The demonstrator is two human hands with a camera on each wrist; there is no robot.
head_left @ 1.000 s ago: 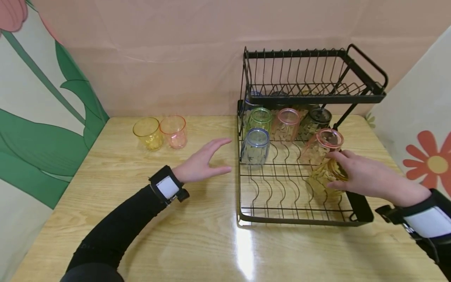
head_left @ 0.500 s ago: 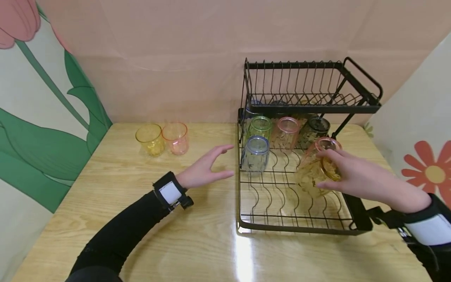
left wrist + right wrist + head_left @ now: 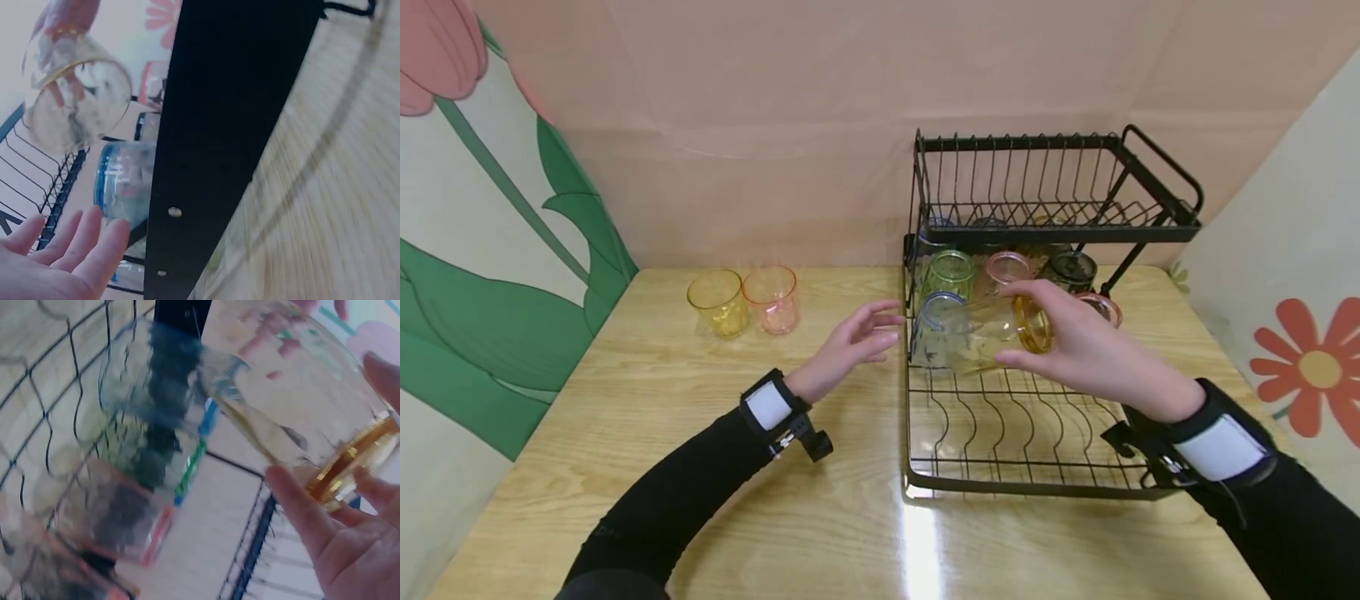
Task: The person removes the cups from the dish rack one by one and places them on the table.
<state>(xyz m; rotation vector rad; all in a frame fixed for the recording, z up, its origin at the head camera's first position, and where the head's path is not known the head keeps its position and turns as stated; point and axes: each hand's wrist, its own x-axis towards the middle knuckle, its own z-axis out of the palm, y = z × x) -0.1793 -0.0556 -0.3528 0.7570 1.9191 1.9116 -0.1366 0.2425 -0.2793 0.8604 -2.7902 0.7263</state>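
A yellow-tinted glass (image 3: 992,333) lies tilted on its side in my right hand (image 3: 1078,346), which grips it around the base end. It is held above the lower tier of the black dish rack (image 3: 1037,485), its mouth toward the left. Behind it, partly covered, a blue glass (image 3: 934,333) stands upside down in the rack. My left hand (image 3: 847,350) is off the rack's left edge, fingers extended and holding nothing. From the left wrist view, the yellow glass (image 3: 75,119) shows its rim above the left hand's fingers (image 3: 87,240).
Upside-down green (image 3: 951,271), pink (image 3: 1009,267) and dark grey (image 3: 1071,271) glasses stand in the rack, with more behind under the upper tier (image 3: 1060,233). Another pink glass (image 3: 1101,307) is mostly behind my right hand. Upright yellow (image 3: 718,304) and pink (image 3: 772,300) glasses stand on the table.
My right hand has lifted the yellow glass from the rack's right side and carried it left, tipping it sideways. The left hand has turned slightly, with more fingers showing.
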